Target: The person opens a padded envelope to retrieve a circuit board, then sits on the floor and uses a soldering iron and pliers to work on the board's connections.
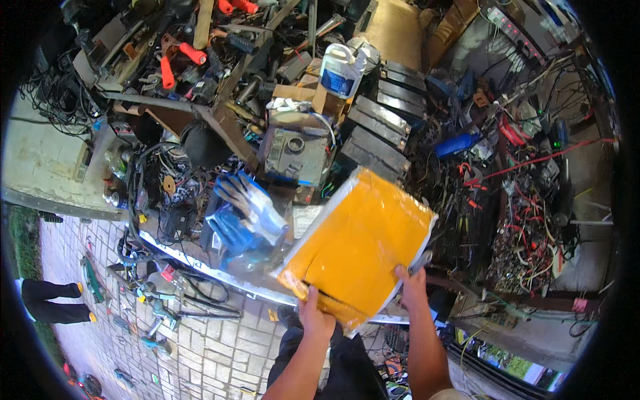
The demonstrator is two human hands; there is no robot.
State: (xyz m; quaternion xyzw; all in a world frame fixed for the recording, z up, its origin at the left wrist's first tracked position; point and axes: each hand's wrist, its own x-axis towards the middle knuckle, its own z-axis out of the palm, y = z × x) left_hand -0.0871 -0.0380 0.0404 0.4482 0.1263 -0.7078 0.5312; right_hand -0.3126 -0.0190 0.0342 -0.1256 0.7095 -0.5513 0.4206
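At the near edge of the cluttered workbench, both hands hold a yellow padded envelope above the bench, tilted with its far corner raised. Left hand grips the lower near corner, thumb on top, fingers hidden beneath. Right hand pinches the near right edge, fingers closed on it. Both grips are closed on the envelope; nothing else is held. Just left of the envelope, a clear bag of blue-and-white gloves rests on the bench. Behind it: a grey metal unit, a row of dark batteries, a white jug with blue label. Tangled red wiring covers the right side. Judgement: envelope is lifted and in hand, apparently flat; whether it is sealed cannot be told. Not yet set down anywhere.
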